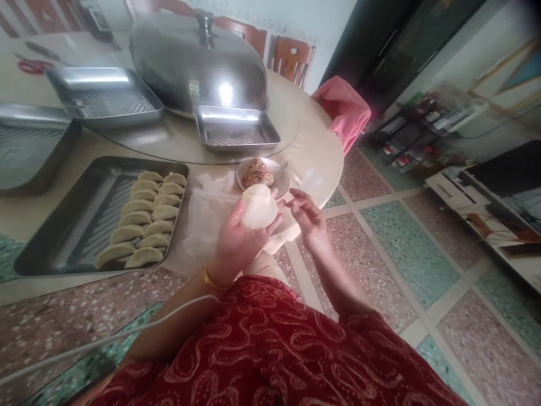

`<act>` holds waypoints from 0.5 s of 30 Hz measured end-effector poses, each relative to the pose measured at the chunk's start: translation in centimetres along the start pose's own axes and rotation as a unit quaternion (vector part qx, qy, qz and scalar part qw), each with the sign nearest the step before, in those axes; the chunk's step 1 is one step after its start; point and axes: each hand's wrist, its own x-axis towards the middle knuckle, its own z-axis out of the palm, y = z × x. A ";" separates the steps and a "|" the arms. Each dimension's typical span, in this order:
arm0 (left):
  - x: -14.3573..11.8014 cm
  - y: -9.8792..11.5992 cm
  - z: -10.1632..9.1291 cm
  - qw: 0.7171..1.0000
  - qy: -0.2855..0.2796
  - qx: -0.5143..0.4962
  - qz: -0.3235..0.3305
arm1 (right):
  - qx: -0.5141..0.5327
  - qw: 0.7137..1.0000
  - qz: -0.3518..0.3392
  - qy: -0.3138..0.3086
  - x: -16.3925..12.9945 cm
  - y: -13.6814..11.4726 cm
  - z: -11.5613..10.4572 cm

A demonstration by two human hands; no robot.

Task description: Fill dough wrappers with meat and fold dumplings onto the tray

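A round, pale dumpling wrapper (259, 207) lies across the palm and fingers of my left hand (240, 239), the thumb at its left edge. Just right of it, my right hand (310, 219) is raised with loosely curled fingers, slightly apart and seemingly holding nothing. Its fingertips are close to those of my left hand. Behind the wrapper is a bowl (282, 183) of minced filling (257, 173), with a utensil handle (284, 167) leaning on the rim. To the left, folded dumplings (141, 217) sit in two rows in a dark baking tray (80, 225).
A large domed metal lid (198, 62) stands on the table's glass turntable. Around it are several metal trays, one small tray (239, 132) near the bowl. Thin plastic sheeting (211, 206) lies beside the dumpling tray. A pink cloth (344, 107) hangs at the table's right edge.
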 end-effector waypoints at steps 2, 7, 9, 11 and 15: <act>0.1 -0.1 -0.3 1.000 0.006 0.007 -0.029 | 0.016 1.000 0.014 0.002 0.0 0.0 -0.2; 0.5 -0.9 -1.5 0.996 0.028 0.043 -0.066 | 0.110 0.983 0.118 -0.088 0.1 0.6 -0.3; 0.6 -1.3 -1.9 0.995 0.032 0.085 -0.033 | 0.122 0.978 0.146 -0.086 0.0 1.0 -0.2; 0.6 -1.6 -2.3 0.989 0.037 0.142 -0.008 | 0.134 0.977 0.153 -0.072 -0.2 1.5 0.0; 0.6 -2.0 -3.0 0.977 0.051 0.207 0.021 | 0.134 0.983 0.123 -0.035 -0.8 2.2 0.4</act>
